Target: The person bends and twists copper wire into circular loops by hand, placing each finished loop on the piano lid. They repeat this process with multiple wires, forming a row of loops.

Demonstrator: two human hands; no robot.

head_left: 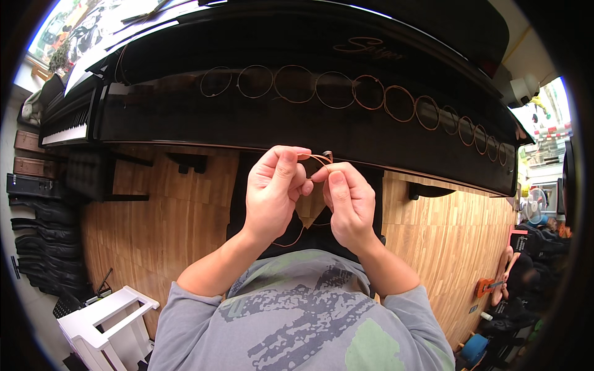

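In front of my chest, my left hand (272, 191) and my right hand (349, 201) face each other, both closed in a pinch. Between them they hold a thin copper-coloured guitar string (320, 158), bent in a curve at the fingertips. Part of its loop hangs lower, over my dark trousers. Beyond the hands, several coiled strings (294, 101) lie in a row on the glossy black piano (185, 117). Some coils are pale, others more copper, and those at the right overlap.
Piano keys (68, 128) show at the far left, with a black padded bench (90, 173) nearby. A white wooden stand (111, 318) is at the lower left. At the right, a person (523, 272) is beside an orange guitar (484, 287). The floor is wood.
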